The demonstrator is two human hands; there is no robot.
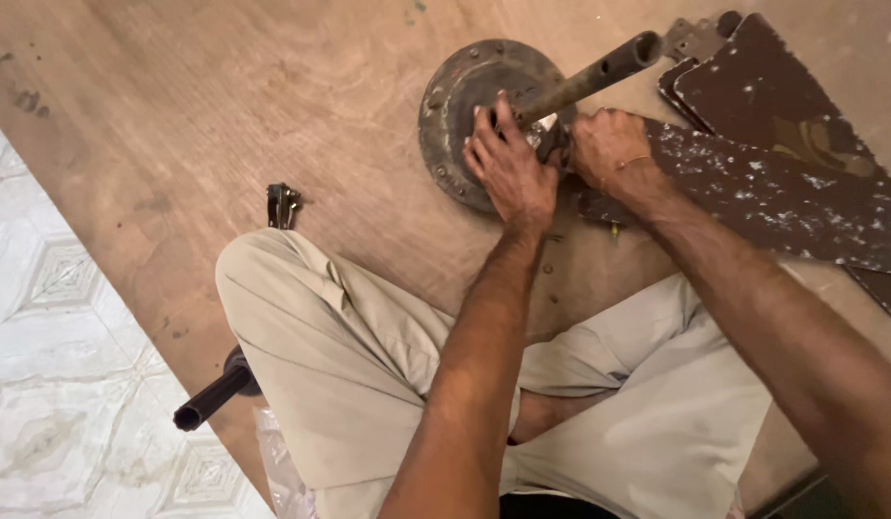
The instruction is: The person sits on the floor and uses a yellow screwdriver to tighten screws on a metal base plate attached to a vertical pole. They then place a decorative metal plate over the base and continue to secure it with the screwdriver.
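The person sits cross-legged on a wooden board (176,125) laid over a pale tiled floor (51,384), beige trousers (340,365) filling the lower middle of the view. Both arms reach forward to a round, rusty metal disc (457,106) lying flat on the board, with small bolts around its rim. A rusty pipe (599,72) rises from the disc's centre and leans up to the right.

The left hand (508,163) lies on top of the disc at the foot of the pipe, fingers spread and pressed against the hub; it covers the part beneath, so whether it grips anything cannot be told. The right hand (611,149) is clenched just beside it, closed around a small dark piece at the base of the pipe, touching the left hand's fingers.

To the right, dark brown blades (772,183) speckled with white paint lie overlapping on the board, the nearest one running under the right wrist and close against the disc. A small metal clip (282,205) lies on the board near the left knee, well apart from the disc. A black tube (215,396) pokes out from under the left thigh toward the tiles.
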